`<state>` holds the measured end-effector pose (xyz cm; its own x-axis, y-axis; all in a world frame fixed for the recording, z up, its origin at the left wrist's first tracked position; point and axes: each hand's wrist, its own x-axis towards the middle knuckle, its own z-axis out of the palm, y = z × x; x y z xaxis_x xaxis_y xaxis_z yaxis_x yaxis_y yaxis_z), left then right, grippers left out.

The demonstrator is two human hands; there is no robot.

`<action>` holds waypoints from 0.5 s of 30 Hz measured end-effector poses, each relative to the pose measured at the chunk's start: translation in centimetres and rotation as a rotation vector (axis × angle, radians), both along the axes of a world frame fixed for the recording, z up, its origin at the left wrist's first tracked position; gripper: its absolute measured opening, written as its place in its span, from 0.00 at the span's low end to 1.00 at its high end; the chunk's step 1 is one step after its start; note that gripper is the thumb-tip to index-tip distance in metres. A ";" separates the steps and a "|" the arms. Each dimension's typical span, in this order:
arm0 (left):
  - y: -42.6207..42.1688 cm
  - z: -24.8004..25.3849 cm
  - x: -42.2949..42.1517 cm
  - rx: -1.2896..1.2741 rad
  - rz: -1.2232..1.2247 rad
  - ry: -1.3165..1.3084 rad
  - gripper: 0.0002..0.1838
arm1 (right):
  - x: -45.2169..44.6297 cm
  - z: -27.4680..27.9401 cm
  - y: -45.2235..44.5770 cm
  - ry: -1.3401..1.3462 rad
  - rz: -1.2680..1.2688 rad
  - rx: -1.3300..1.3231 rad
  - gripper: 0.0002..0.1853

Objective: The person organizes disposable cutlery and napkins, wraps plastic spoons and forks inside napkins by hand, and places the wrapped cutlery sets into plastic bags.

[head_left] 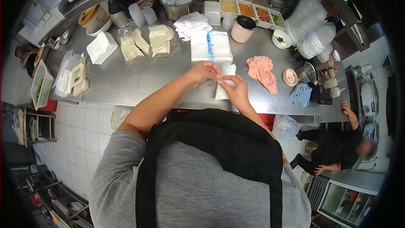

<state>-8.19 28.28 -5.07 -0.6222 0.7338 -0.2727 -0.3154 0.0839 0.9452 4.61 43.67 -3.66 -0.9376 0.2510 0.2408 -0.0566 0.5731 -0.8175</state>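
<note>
1. Head view: you stand at a long steel counter (137, 76), and everything you are handling lies at the edge nearest your body.
2. Off to your right, a co-worker (337, 147) in dark clothing has one hand on the far end of the worktop.
3. Toward the back right you have tall stacks of clear plastic containers (306, 19); left of them runs a row of white food trays (265, 24) with yellow, orange and green contents.
4. Straight ahead of your hands lies a white stack with blue print (198, 48), flat on the steel, with bundled beige utensils (160, 40) to its left and a pink cup (241, 33) near its right corner.
5. To the right of your hands you have a crumpled pink cloth (260, 71), and farther right a smaller blue cloth (301, 95).
6. Your left hand (204, 72) has thumb and forefinger together, pinching clear plastic film (205, 83).
7. Your right hand (235, 89) meets it, thumb and fingertip clamped on the film's edge.
8. Beneath your right hand sits folded white paper (221, 93); you cannot tell whether any finger grips it.
</note>
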 end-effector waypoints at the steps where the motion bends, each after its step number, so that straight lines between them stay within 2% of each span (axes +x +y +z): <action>1: 0.1 0.1 0.0 -0.005 0.008 -0.051 0.06 | -0.8 -0.2 -0.2 -0.033 -0.022 -0.086 0.14; 4: -0.6 1.8 -1.0 -0.004 0.103 -0.074 0.05 | -2.2 -0.6 0.0 0.010 -0.033 -0.208 0.13; 8: -1.7 3.3 -3.6 0.182 0.185 0.051 0.10 | -2.7 -1.9 2.7 0.074 -0.165 -0.088 0.11; 12: -1.7 4.2 -4.4 0.233 0.072 0.076 0.13 | -2.5 -0.2 3.0 0.045 -0.166 -0.203 0.09; 15: -0.2 3.4 -2.8 0.238 0.059 -0.166 0.14 | -2.8 0.6 1.2 0.113 -0.068 -0.196 0.09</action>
<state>-10.98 28.13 -1.67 -0.6269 0.7531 -0.1995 -0.4655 -0.1567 0.8711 1.81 44.89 -3.04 -0.8865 0.3652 0.2841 -0.1208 0.4100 -0.9041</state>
